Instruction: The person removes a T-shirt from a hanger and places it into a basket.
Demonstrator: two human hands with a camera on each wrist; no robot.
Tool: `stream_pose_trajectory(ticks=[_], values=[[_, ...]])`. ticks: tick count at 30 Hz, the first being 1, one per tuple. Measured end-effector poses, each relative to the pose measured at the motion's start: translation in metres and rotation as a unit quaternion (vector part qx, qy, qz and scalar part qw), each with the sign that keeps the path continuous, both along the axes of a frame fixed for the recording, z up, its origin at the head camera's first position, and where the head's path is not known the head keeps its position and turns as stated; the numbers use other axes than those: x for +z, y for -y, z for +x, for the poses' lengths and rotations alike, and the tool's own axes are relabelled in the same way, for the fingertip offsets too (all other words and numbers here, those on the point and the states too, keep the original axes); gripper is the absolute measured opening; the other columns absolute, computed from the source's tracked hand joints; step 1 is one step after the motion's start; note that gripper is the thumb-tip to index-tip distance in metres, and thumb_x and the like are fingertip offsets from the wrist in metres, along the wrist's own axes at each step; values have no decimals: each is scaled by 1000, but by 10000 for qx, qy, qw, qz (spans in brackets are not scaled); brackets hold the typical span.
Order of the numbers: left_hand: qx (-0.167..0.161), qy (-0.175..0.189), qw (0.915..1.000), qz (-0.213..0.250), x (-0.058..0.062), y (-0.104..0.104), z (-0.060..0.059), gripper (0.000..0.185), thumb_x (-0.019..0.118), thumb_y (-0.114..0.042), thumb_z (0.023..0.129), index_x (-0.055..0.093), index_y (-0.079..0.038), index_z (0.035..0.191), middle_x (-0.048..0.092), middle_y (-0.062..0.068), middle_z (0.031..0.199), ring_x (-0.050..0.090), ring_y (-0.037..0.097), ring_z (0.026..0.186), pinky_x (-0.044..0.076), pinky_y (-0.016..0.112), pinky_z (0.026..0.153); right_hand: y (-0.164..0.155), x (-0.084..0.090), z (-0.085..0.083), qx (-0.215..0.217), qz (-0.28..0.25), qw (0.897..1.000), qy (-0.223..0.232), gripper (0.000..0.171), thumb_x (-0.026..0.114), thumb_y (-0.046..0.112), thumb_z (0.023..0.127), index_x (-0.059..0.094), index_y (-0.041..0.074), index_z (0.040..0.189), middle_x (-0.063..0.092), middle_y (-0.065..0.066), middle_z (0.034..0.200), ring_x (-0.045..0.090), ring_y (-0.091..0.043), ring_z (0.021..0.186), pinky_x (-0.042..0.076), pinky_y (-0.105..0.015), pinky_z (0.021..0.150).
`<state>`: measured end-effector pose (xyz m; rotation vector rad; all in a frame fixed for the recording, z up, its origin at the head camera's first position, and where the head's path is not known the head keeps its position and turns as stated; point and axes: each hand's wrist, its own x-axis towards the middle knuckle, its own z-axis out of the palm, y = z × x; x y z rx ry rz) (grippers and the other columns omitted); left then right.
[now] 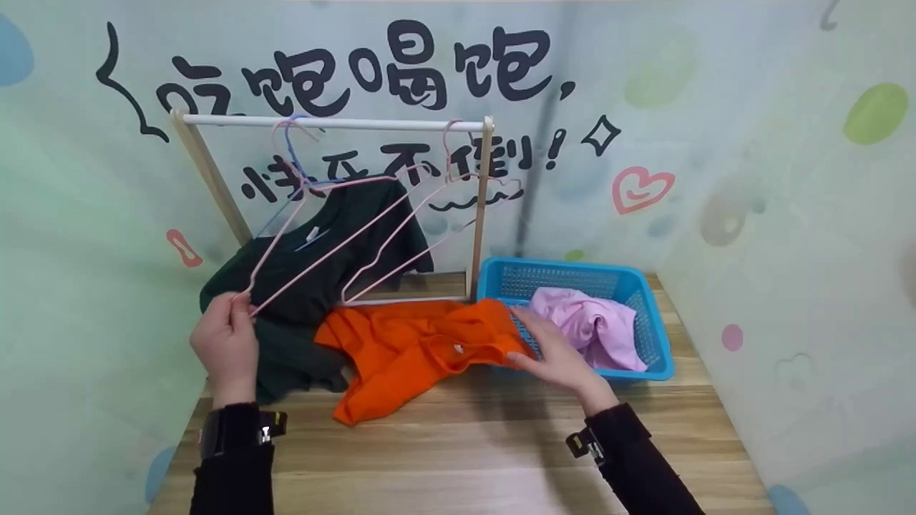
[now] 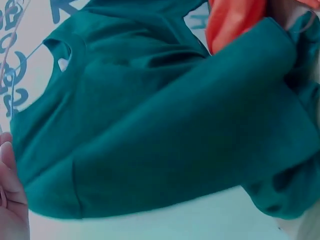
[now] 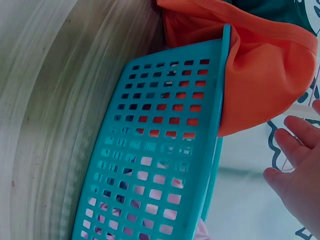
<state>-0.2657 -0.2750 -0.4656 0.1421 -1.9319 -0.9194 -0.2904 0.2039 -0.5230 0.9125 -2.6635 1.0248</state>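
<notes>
Pinching the lower corner of a pink wire hanger (image 1: 315,236), the left hand (image 1: 225,347) has its fingers closed on the wire; the hanger's hook sits over the white rail of the small wooden rack (image 1: 336,123) at the back of the bench (image 1: 458,458). Dark green shirt (image 1: 322,265) hangs on the rack behind that hanger, lower part slumped onto the bench. Second pink hanger (image 1: 422,222) on same rail, to the right. Right hand (image 1: 558,357) rests with fingers extended, relaxed, on the edge of the orange shirt (image 1: 415,347), which lies crumpled on the bench, touching the blue basket (image 1: 647,286). Pink garment (image 1: 594,325) lies inside the basket. Right wrist view: fingers (image 3: 300,132) straight, gripping nothing
</notes>
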Motion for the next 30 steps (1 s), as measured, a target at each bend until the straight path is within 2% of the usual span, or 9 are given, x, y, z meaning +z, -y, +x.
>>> stream_pose_trajectory(ticks=[4, 10, 16, 21, 24, 27, 30], values=[[-93, 149, 9998, -99, 11, -10, -13, 26, 62, -20, 99, 67, 4, 91, 67, 18, 82, 59, 24, 70, 40, 21, 69, 7, 0, 0, 87, 2, 9999, -145, 77, 67, 43, 92, 36, 8, 153, 38, -14, 155, 34, -36, 141, 26, -57, 112], [-225, 316, 9984, -401, 27, -27, -31, 25, 62, -20, 99, 67, 3, 91, 64, 17, 79, 55, 29, 69, 39, 31, 67, 17, -3, -1, 172, 104, 9987, -465, 78, 69, 44, 91, 38, 6, 151, 37, -16, 155, 35, -37, 140, 26, -58, 112], [-309, 412, 9973, -527, 35, -44, -43, 24, 60, -18, 100, 66, 4, 92, 64, 18, 79, 54, 31, 68, 40, 35, 65, 29, -6, 1, 204, 238, 9971, -687, 78, 70, 43, 90, 39, 6, 151, 37, -17, 154, 35, -35, 141, 20, -59, 114], [-450, 553, 9952, -669, 32, -53, -49, 22, 60, -17, 100, 67, 2, 92, 64, 16, 80, 54, 30, 68, 42, 37, 65, 42, -8, 1, 182, 454, 9955, -815, 77, 71, 41, 89, 40, 5, 150, 40, -20, 152, 37, -35, 140, 22, -56, 114], [-534, 766, 9930, -720, 27, -56, -50, 23, 59, -18, 101, 66, 1, 93, 64, 17, 81, 55, 31, 69, 43, 38, 66, 52, -8, 0, 202, 620, 9935, -928, 77, 73, 39, 88, 41, 6, 150, 41, -20, 151, 37, -35, 140, 21, -56, 115], [-622, 1233, 9887, -585, 21, -58, -49, 27, 57, -26, 102, 65, 0, 100, 65, 16, 88, 57, 31, 75, 46, 41, 71, 63, -7, 0, 185, 907, 9906, -1008, 77, 74, 40, 87, 41, 7, 150, 40, -19, 152, 35, -34, 140, 19, -58, 115], [-686, 1873, 9793, -336, 13, -58, -46, 39, 55, -38, 102, 59, -2, 118, 66, 16, 104, 61, 32, 88, 50, 45, 83, 74, -6, -2, 95, 1381, 9852, -1015, 80, 74, 44, 86, 40, 10, 151, 37, -17, 154, 33, -34, 142, 19, -60, 114]])
